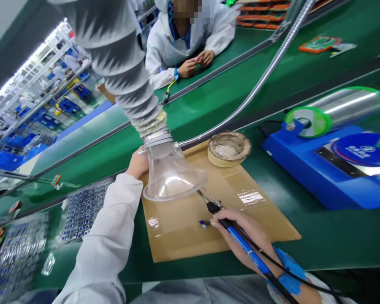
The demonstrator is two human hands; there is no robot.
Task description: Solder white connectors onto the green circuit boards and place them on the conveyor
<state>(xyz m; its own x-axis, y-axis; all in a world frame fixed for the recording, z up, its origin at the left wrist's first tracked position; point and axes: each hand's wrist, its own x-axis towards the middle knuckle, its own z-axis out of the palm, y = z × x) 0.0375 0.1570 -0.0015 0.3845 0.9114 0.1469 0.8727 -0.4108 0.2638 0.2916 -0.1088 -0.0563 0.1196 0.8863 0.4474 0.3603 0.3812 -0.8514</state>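
Observation:
My right hand (245,240) is closed around a blue soldering iron (240,242), its tip (202,196) pointing up-left over a brown cardboard mat (177,236). A tiny blue part (204,223) lies on the mat just left of that hand. My left hand (137,162) reaches behind the clear funnel hood (171,177) of a grey ribbed fume hose (126,67) and grips its neck; most of its fingers are hidden by the hood.
A round solder-sponge dish (229,148) sits at the mat's far edge. A blue station (332,164) with a metal cylinder (342,107) stands right. Trays of small blue parts (82,209) lie left. A flexible metal arm (256,86) crosses overhead. Another person in white (183,42) leans on the far bench.

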